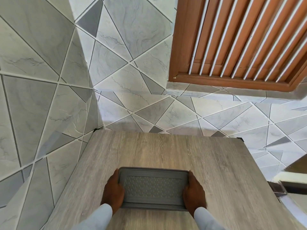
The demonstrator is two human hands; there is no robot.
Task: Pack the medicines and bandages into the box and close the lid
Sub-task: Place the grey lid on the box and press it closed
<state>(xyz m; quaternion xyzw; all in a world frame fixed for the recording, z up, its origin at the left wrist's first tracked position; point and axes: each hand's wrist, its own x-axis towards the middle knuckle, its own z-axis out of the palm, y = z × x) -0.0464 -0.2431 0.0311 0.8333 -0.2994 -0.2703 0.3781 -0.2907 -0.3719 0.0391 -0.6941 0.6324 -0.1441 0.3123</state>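
Note:
A grey plastic box (153, 188) with a dimpled lid lies flat on the wooden table (166, 150), near the front edge. The lid covers the box, so its contents are hidden. My left hand (113, 191) grips the box's left end, fingers curled over the rim. My right hand (194, 191) holds the right end the same way. No medicines or bandages are visible anywhere on the table.
The table stands in a corner of grey tiled walls (49, 80). A brown louvred window frame (240, 44) is high on the right. Part of another surface with a white edge (282, 180) shows at the right.

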